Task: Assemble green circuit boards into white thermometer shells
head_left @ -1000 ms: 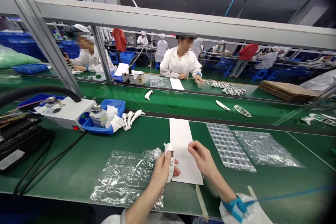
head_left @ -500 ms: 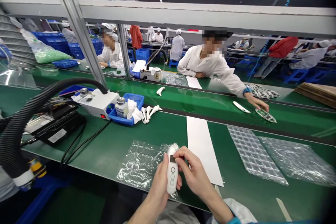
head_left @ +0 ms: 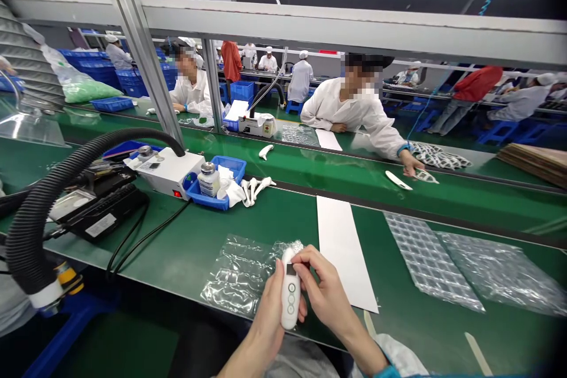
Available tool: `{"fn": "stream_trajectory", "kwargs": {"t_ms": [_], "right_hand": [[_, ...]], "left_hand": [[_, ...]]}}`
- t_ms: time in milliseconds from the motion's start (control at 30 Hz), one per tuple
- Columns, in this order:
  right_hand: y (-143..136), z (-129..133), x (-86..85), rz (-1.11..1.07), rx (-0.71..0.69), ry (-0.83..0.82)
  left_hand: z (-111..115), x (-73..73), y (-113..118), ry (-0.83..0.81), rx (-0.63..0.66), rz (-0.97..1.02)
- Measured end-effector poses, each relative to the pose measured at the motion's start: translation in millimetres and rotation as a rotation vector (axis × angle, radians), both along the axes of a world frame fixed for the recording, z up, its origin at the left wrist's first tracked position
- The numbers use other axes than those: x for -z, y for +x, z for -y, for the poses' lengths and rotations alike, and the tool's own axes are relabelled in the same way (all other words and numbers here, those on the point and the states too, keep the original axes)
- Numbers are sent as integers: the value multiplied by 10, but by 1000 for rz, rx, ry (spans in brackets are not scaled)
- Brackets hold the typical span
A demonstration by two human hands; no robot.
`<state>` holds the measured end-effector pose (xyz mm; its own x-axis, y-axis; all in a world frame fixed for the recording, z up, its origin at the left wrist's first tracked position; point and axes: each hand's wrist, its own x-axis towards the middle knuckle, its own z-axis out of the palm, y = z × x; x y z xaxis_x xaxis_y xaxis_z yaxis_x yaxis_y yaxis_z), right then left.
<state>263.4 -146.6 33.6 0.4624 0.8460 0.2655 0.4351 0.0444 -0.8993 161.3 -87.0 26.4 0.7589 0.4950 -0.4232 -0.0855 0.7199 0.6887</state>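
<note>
Upright in my left hand [head_left: 268, 301] is a white handheld device [head_left: 290, 307] with a small dark screen and a column of round buttons. My left fingers wrap round its side and back. At the screen's upper right edge, the thumb and forefinger of my right hand [head_left: 325, 283] are pinched together, touching the device. Whatever lies between those fingertips, if anything, is too small to make out. Clear plastic bubble wrap [head_left: 239, 274] lies on the green bench just left of and behind the device.
Left stand a white box [head_left: 166, 171] with a black hose [head_left: 26, 236] and a blue tray [head_left: 208, 198] holding a bottle. White curved parts [head_left: 254, 189] lie beside it. Right are white paper [head_left: 341, 248] and blister sheets [head_left: 429, 260]. Across the belt, a co-worker's hand [head_left: 410, 162] holds a shell.
The co-worker's hand has drawn its shell back and left. The white pieces on the belt have shifted slightly left. My hands keep nearly the same grip on the device.
</note>
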Motion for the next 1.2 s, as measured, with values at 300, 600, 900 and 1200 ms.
{"fn": "stream_trajectory", "kwargs": {"t_ms": [300,600,900,1200], "right_hand": [[-36,5,-50,142,-6,48],[-14,13,-18,-65,39,53],[54,-112,-79,-227,-83,-4],[115,-280,-216,-139,-215,-58]], "left_hand": [[0,-21,-32,92,4,13],[-23,89,-68,286,10,9],[-73,70,-105,355,63,-165],[-239,35,-118,477,135,-246]]}}
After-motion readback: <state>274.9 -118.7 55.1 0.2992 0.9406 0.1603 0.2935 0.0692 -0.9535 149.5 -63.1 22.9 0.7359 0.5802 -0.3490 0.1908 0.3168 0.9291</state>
